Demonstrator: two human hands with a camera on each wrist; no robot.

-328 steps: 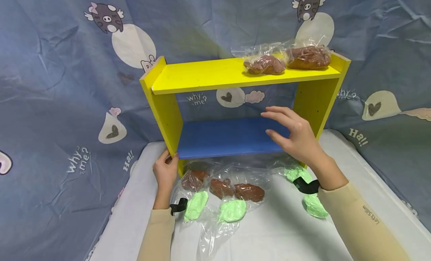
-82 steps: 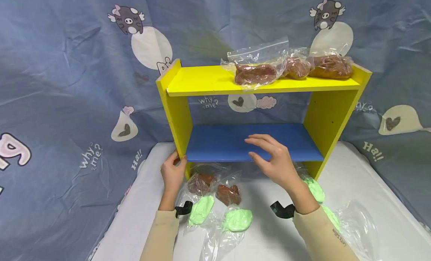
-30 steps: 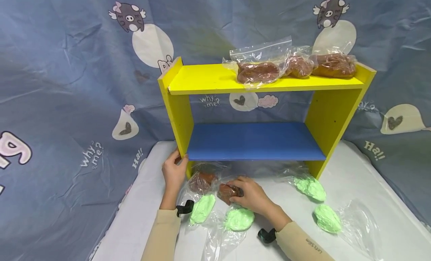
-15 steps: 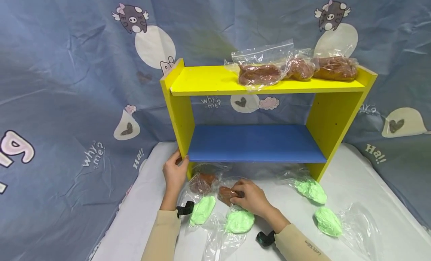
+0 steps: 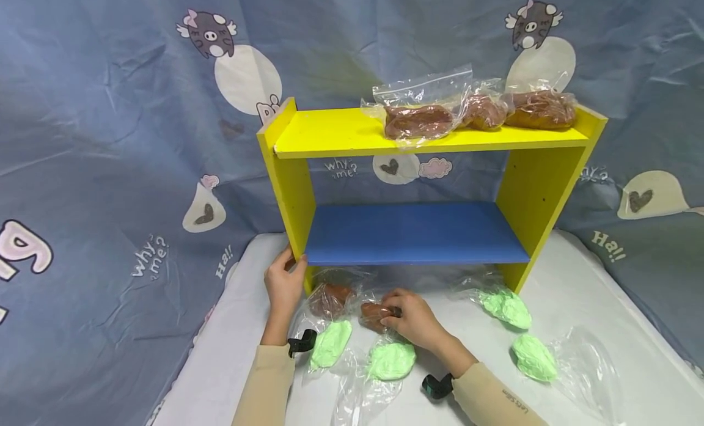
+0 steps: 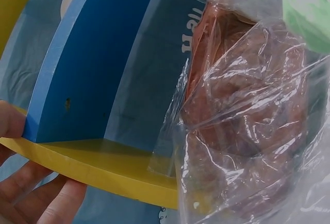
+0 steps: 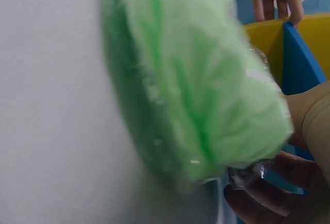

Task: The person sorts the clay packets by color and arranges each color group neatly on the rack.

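Observation:
My left hand (image 5: 285, 284) pinches the front edge of the yellow side panel (image 5: 286, 200) of a small shelf unit, thumb by the blue shelf (image 5: 407, 233); the left wrist view shows its fingers (image 6: 64, 198) on the panel's outer side. Below the blue shelf, my right hand (image 5: 416, 319) grips a brown clay-like lump (image 5: 373, 316) in a clear plastic bag, thumb and fingers around its right end. Left of it lies another bagged brown lump (image 5: 332, 299). In the right wrist view a green lump (image 7: 201, 90) hides much of the right hand's grasp.
Three bagged brown lumps (image 5: 418, 121) stand on the right part of the yellow top shelf (image 5: 335, 129). Two green lumps (image 5: 392, 360) lie in front at left, and two more (image 5: 533, 357) at right beside a loose clear bag (image 5: 585, 374). Printed cloth (image 5: 110, 169) hangs behind.
Over the earlier frames, a bagged brown lump went from the table to the top shelf. The right hand then came down onto another brown lump and grips it. The left hand stays at the panel.

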